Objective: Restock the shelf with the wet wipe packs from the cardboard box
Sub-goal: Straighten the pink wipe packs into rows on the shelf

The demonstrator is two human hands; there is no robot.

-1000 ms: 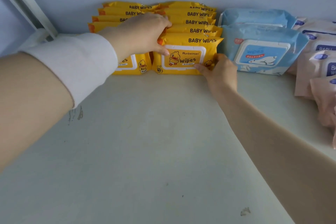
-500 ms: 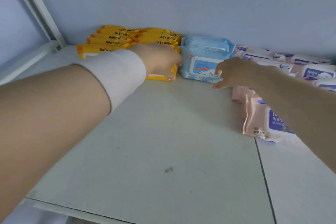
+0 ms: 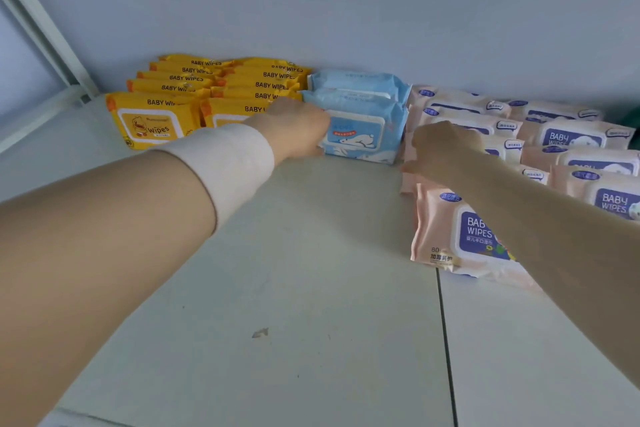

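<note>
Head view, looking down onto white shelf (image 3: pixel 311 288) against pale blue back wall (image 3: pixel 346 3). White upright post (image 3: pixel 41 31) at far left corner.

Yellow duck-print wipe packs (image 3: pixel 152 120) in two stacked rows at back left, "BABY WIPES" on top edges. Blue polar-bear wipe packs (image 3: pixel 360 125) just right of yellow ones, two deep, standing against wall. Pink "BABY WIPES" packs (image 3: pixel 568 135) in rows to the right; one pink pack (image 3: pixel 453 236) lying nearer the front edge, label up, partly under right forearm.

Left hand (image 3: pixel 294 130), white wristband (image 3: pixel 225 163) on wrist, reaching in at the seam between yellow and blue stacks; fingers hidden behind left side of front blue pack, touching it. Pressing or gripping: cannot tell.

Right hand (image 3: pixel 443 146) reaching to right side of blue stack, at the edge of the pink rows; fingers curled downward, back of hand to camera, tips out of sight. Grip state cannot tell.

Small dark scuff (image 3: pixel 260 333) on shelf near centre front. Seam line (image 3: pixel 445 340) across shelf at right.
</note>
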